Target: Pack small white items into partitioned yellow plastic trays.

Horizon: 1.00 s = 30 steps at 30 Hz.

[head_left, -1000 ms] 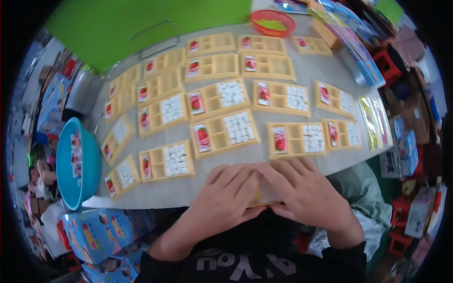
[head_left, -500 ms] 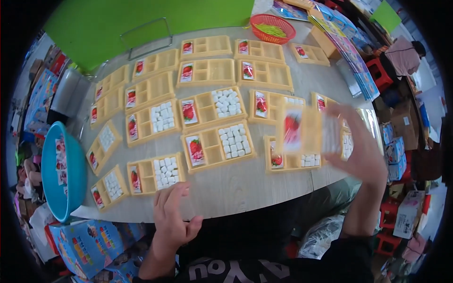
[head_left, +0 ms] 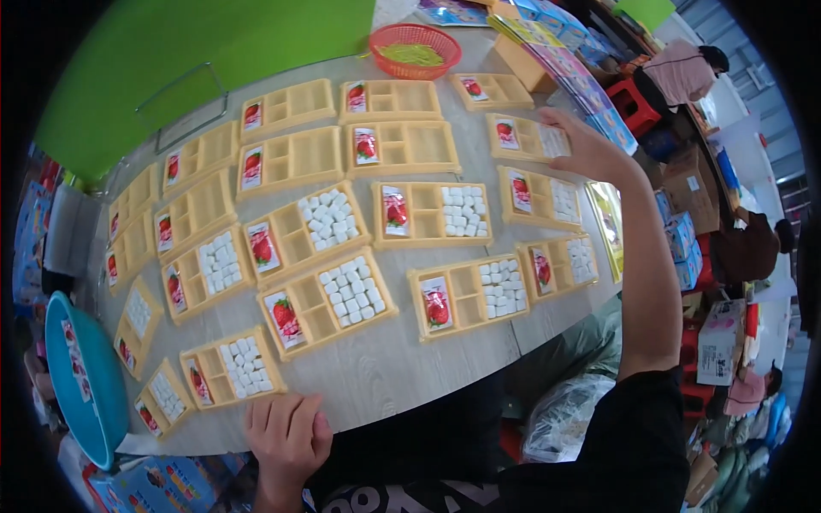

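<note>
My right hand (head_left: 590, 147) reaches to the far right of the table. Its fingers grip the right end of a pale yellow plastic tray (head_left: 506, 154), which has a strawberry-printed sachet in its left compartment. Whitish contents show in the compartment beside the hand, partly covered by the fingers. At the near table edge my left hand (head_left: 286, 436) rests with curled fingers, nothing visible in it, just below a tray (head_left: 190, 349) of small white marshmallow-like pieces (head_left: 249, 366). Similar trays stand in rows; the nearer ones hold white pieces, while several farther ones (head_left: 312, 154) hold only sachets.
A turquoise basin (head_left: 58, 410) with sachets stands at the left edge. At the back is a red basket (head_left: 373, 53) of yellow-green strips. Printed packages (head_left: 564, 73) are piled at the back right. A green panel (head_left: 205, 51) borders the far side. People sit at the right.
My right hand has moved the tray from above the near right trays to the far right. My left hand has curled at the table edge. The view has shifted.
</note>
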{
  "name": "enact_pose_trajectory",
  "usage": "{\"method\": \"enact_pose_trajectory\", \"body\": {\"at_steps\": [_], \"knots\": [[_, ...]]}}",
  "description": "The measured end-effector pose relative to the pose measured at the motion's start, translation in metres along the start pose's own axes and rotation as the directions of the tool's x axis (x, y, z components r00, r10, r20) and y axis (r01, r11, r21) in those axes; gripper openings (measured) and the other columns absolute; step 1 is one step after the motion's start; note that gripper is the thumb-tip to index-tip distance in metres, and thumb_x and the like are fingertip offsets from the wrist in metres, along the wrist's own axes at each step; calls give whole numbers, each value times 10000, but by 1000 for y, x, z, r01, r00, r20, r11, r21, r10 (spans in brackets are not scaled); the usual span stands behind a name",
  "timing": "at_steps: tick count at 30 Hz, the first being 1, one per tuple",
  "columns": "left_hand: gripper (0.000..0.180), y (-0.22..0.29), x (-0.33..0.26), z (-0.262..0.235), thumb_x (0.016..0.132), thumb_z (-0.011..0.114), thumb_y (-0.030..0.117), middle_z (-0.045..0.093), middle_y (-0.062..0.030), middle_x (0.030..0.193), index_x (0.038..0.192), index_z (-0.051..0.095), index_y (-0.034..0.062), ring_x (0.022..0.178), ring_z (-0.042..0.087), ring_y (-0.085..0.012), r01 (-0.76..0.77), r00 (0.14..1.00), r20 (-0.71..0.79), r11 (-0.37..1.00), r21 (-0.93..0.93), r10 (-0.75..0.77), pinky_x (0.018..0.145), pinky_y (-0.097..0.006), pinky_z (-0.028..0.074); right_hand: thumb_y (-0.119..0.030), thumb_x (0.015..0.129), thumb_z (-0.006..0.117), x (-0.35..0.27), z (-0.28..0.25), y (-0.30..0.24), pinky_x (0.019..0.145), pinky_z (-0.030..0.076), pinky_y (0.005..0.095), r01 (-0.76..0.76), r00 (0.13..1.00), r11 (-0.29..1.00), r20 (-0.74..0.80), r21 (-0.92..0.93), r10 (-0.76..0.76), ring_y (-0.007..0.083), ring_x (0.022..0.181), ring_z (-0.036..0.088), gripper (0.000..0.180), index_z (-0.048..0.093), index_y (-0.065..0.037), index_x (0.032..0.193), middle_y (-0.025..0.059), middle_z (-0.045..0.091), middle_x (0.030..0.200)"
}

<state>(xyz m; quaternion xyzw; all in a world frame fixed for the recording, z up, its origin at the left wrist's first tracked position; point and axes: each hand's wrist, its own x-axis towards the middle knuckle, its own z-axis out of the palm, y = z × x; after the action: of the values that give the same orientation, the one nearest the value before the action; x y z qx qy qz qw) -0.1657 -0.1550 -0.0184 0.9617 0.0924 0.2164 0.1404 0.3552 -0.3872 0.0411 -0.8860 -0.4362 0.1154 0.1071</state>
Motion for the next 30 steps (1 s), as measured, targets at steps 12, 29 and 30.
{"method": "enact_pose_trajectory", "body": {"at_steps": [12, 29, 30], "knots": [[164, 0, 4, 0, 834, 655, 156, 610, -76, 913, 957, 716, 66, 805, 583, -280, -19, 1000, 13, 1000, 17, 19, 711, -419, 464, -140, 912, 736, -34, -10, -27, 1160, 381, 419, -78, 997, 997, 29, 10, 77, 329, 1355, 512, 591, 500, -85, 1451, 154, 540, 1445], [151, 2, 5, 0, 860, 651, 159, 595, -77, 906, 957, 714, 62, 822, 583, -273, -54, 998, -8, 998, 34, 55, 716, -407, 477, -498, 1106, 347, -113, 56, -54, 1285, 153, 413, -71, 996, 993, 42, -92, 75, 324, 1593, 150, 725, 152, -66, 1655, 176, 153, 1722], [152, 1, 5, 1, 859, 651, 160, 595, -77, 905, 956, 714, 61, 823, 583, -270, -56, 998, -15, 998, 38, 56, 715, -406, 477, -504, 1105, 348, -111, 57, -54, 1286, 150, 415, -73, 996, 993, 41, -96, 77, 329, 1592, 153, 730, 152, -66, 1655, 179, 156, 1720]]}}
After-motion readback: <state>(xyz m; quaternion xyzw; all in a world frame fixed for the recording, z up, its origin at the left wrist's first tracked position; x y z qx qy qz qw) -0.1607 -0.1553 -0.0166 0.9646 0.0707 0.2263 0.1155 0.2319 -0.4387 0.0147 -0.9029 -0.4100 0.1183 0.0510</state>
